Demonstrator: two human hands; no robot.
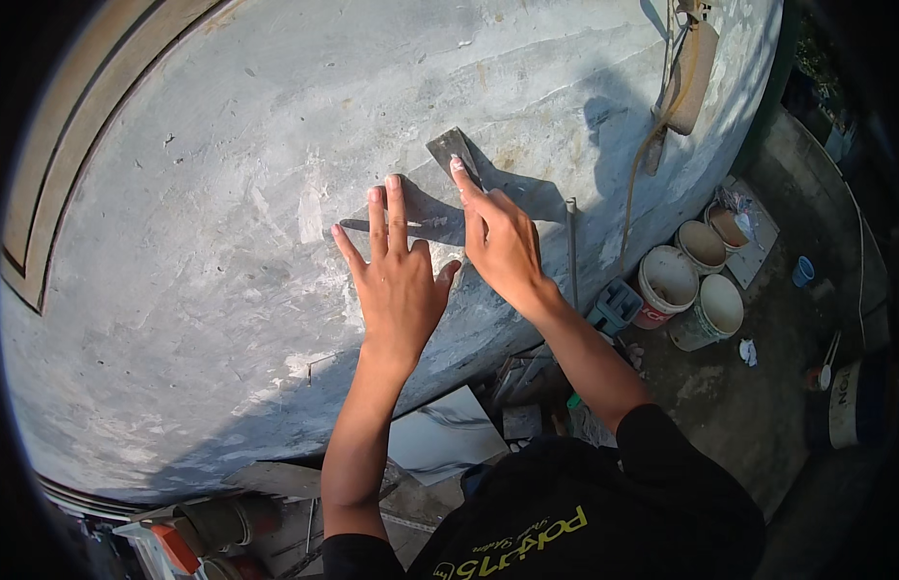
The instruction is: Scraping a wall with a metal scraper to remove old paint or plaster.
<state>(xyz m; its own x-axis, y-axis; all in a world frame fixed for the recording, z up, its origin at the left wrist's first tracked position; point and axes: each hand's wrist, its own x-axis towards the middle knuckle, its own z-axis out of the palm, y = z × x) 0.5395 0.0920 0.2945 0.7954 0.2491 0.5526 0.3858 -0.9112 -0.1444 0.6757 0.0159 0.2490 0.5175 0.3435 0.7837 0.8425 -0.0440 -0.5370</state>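
A grey plastered wall (225, 239) with white, streaky patches fills most of the view. My right hand (504, 239) grips a putty knife (449, 148), index finger stretched along its dark rectangular blade. White paste marks that fingertip. The blade lies at or very near the wall and throws a shadow to its right; the handle is hidden in my hand. Lower left of it, my left hand (399, 279) is spread against or just off the wall, holding nothing. Its finger shadows fall on the plaster.
A brown bottle-shaped object (692, 80) and a yellowish hose (634, 174) hang on the wall at right. A grey pipe (571, 246) stands beside my right forearm. Below are several buckets (667, 279), a blue-grey crate (614, 306) and a marbled panel (446, 435).
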